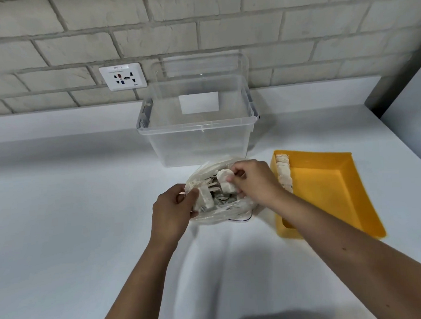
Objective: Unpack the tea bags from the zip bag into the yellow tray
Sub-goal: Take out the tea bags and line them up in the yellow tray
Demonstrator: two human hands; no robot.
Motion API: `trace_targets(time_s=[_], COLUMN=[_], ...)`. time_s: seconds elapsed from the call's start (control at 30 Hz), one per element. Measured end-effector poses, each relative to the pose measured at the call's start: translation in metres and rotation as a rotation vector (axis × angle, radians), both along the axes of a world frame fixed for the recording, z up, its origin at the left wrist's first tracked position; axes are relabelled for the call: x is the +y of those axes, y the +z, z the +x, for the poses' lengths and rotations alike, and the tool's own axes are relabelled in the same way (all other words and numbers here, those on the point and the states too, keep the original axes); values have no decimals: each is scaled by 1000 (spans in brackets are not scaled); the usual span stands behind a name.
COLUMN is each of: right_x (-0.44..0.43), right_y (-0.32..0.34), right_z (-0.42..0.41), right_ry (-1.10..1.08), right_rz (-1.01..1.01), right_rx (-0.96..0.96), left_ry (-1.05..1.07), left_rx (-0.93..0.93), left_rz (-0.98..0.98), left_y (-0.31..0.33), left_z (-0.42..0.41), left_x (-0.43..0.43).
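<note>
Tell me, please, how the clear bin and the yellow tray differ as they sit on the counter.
The clear bin is see-through and deep; the yellow tray is opaque and shallow. The bin looks empty, while the tray holds a row of tea bags along its left wall. The bin sits back by the brick wall; the tray lies nearer, right of the zip bag. Both are open-topped plastic containers.

The tray (328, 189) is bright yellow. The tea bags (284, 172) along its left wall are off-white with faint brown speckling. The zip bag (222, 212) is clear with a thin blue seal line. The far bin (198, 140) is clear. The tabletop (61, 216) is plain white; the wall (197, 21) shows pale grey brick pattern.
</note>
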State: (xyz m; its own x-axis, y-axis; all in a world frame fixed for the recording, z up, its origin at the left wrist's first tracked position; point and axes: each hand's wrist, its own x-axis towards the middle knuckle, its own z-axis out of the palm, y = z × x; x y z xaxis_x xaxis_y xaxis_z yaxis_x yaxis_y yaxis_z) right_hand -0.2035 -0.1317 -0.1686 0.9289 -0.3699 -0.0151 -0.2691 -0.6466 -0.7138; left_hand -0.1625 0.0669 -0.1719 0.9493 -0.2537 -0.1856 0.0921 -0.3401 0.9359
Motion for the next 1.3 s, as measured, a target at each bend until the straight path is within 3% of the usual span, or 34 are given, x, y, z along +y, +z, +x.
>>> trace_targets(time_s=[0.07, 0.2, 0.3, 0.43, 0.63, 0.77, 0.93, 1.07, 1.3], right_x=[-10, -11, 6, 17, 21, 14, 4, 12, 15], right_y=[17, 40, 39, 26, 19, 20, 7, -7, -7], right_z=[-10, -17, -15, -11, -10, -8, -3, 7, 9], right_ry=[54, 245, 261, 137, 99, 94, 87, 156, 201], right_rz=[35, 462, 495, 479, 513, 691, 291, 19, -132], right_rx=[41, 239, 283, 193, 119, 72, 24, 35, -88], left_ry=[-32, -80, -92, -71, -71, -10, 42, 34, 45], left_rx=[36, 164, 296, 400, 285, 219, 78, 85, 97], left_rz=[-52, -161, -244, -290, -218, -182, -97, -82, -109], left_y=[2, 6, 8, 7, 3, 0, 2, 4, 6], left_z=[-1, -5, -6, -5, -5, 1, 14, 13, 13], left_x=[-1, -8, -12, -11, -8, -4, 7, 8, 11])
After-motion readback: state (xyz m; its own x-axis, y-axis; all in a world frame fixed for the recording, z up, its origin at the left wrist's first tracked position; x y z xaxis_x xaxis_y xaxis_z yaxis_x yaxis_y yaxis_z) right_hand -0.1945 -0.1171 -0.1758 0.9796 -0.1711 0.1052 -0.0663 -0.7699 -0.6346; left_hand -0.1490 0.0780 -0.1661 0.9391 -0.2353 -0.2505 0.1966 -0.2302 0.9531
